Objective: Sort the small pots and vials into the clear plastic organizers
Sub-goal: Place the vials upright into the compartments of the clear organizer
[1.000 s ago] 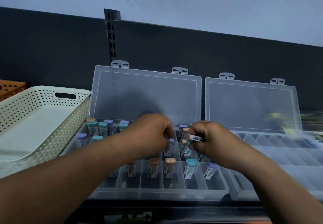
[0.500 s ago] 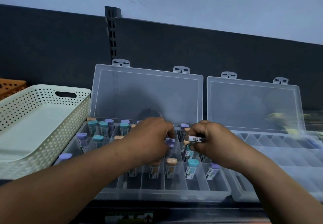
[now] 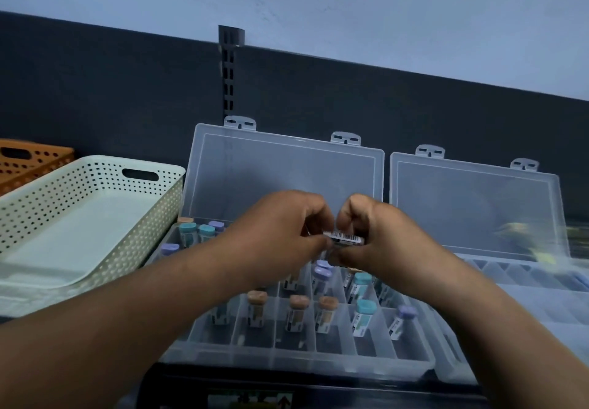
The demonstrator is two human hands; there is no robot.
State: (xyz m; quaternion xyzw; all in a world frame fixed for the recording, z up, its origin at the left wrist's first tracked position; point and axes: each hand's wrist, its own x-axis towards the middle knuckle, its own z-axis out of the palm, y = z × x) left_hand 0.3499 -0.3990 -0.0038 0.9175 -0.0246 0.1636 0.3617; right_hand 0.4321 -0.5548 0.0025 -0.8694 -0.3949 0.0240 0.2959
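My left hand [image 3: 280, 233] and my right hand [image 3: 379, 236] meet above the left clear organizer [image 3: 296, 357]. Both pinch one small vial [image 3: 345, 238] with a barcode label, held level between the fingertips. The organizer's compartments hold several vials standing up, with tan caps [image 3: 298, 302], teal caps [image 3: 363, 306] and purple caps [image 3: 322, 271]. Its lid [image 3: 287, 169] stands open against the wall. A second clear organizer [image 3: 526, 284] lies open to the right, its compartments blurred.
A cream perforated basket [image 3: 92, 179] sits to the left of the organizers, and an orange basket [image 3: 28, 160] shows behind it. A dark wall panel with a slotted rail [image 3: 228, 70] rises behind. The dark shelf edge [image 3: 287, 392] runs along the front.
Both hands have lifted a little from the compartments and drawn together. The labelled vial in my right hand is now pinched by my left fingers too.
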